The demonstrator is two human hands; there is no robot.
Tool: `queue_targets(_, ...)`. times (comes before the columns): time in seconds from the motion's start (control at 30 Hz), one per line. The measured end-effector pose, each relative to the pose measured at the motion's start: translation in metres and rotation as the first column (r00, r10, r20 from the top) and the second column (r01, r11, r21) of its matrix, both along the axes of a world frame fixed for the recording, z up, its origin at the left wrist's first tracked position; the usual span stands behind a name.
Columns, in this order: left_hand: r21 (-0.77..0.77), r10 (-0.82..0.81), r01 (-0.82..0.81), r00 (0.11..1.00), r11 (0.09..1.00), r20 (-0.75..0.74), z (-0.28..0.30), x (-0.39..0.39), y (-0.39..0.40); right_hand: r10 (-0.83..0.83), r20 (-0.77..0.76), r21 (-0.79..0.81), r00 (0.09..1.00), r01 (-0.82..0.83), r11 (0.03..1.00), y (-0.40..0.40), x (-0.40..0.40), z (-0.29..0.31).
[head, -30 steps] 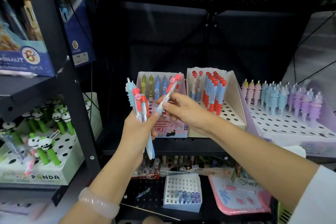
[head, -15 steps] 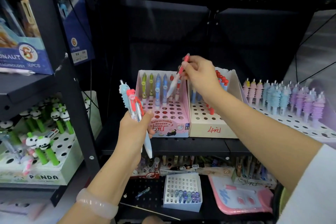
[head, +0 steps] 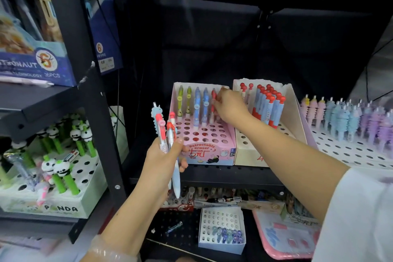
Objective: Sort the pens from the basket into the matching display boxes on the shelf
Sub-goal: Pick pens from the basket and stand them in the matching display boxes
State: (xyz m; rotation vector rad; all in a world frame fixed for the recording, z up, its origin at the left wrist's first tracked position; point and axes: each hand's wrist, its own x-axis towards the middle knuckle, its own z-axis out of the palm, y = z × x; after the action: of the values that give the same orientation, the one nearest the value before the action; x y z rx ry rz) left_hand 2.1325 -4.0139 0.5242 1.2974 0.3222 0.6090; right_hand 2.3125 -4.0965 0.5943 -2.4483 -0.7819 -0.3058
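Red-topped white pen (head: 213,107) stands in the pink perforated display box (head: 204,134) at frame centre, pinched by the right hand (head: 230,107), while the left hand (head: 163,155) grips a pen bundle (head: 164,132).

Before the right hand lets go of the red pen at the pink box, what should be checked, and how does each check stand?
1. Box matches: red pen is at the pink box, beside a blue pen of the same type: ok.
2. Pen upright in the back row: ok.
3. Tip seated in a hole: cannot tell.
4. Right hand has a grip on the pen: ok.
5. Left hand holds the remaining pens securely: ok.
6. Free holes remain in the pink box: ok.
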Motion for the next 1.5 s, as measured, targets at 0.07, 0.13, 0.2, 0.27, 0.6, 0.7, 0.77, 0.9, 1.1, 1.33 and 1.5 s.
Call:
queue_targets(0.07, 0.001, -0.005, 0.005, 1.000, 1.000, 0.012, -0.001, 0.000, 0.001, -0.036, 0.016, -0.026, 0.999, 0.036, 0.999, -0.001, -0.002, 0.004)
queue_targets(0.13, 0.009, -0.001, 0.001, 1.000, 1.000, 0.019, -0.001, 0.001, 0.003, -0.067, 0.067, 0.096, 0.995, 0.061, 0.994, -0.004, -0.008, 0.009)
queue_targets(0.2, 0.025, 0.004, -0.005, 1.000, 1.000, 0.025, -0.001, 0.003, 0.002, -0.010, 0.111, 0.291, 0.994, -0.023, 0.956, -0.007, -0.025, 0.012)
queue_targets(0.27, 0.035, 0.012, -0.013, 1.000, 0.999, 0.023, -0.002, 0.005, 0.000, 0.182, 0.039, 0.329, 0.983, -0.185, 0.926, -0.007, -0.046, 0.012)
queue_targets(0.6, 0.012, -0.017, 0.016, 0.998, 1.000, 0.057, 0.003, 0.006, -0.014, 0.600, -0.433, 0.585, 0.673, -0.297, 0.755, -0.011, -0.067, 0.001)
queue_targets(0.7, -0.023, -0.028, 0.029, 0.999, 0.999, 0.041, 0.003, 0.004, -0.013, 0.666, -0.406, 0.696, 0.626, -0.260, 0.669, -0.017, -0.060, 0.005)
queue_targets(0.77, -0.009, -0.040, 0.040, 0.999, 0.999, 0.017, 0.003, 0.004, -0.012, 0.702, -0.414, 0.730, 0.580, -0.249, 0.636, -0.021, -0.060, 0.006)
queue_targets(0.9, 0.003, -0.039, 0.039, 0.999, 0.999, 0.012, 0.004, 0.007, -0.015, 0.692, -0.434, 0.751, 0.576, -0.193, 0.632, -0.026, -0.060, 0.003)
queue_targets(1.1, 0.000, -0.039, 0.039, 0.998, 0.999, 0.040, 0.007, 0.007, -0.022, 0.592, -0.413, 0.618, 0.692, -0.264, 0.740, -0.033, -0.064, 0.006)
queue_targets(1.33, 0.021, -0.083, 0.084, 0.997, 0.996, -0.005, 0.013, 0.012, -0.035, 0.311, -0.154, 0.635, 0.938, -0.148, 0.758, -0.069, -0.050, 0.037)
queue_targets(1.5, 0.034, -0.113, 0.114, 0.993, 0.993, -0.023, 0.016, 0.024, -0.050, 0.074, 0.135, 0.484, 0.988, -0.131, 0.865, -0.098, -0.031, 0.050)
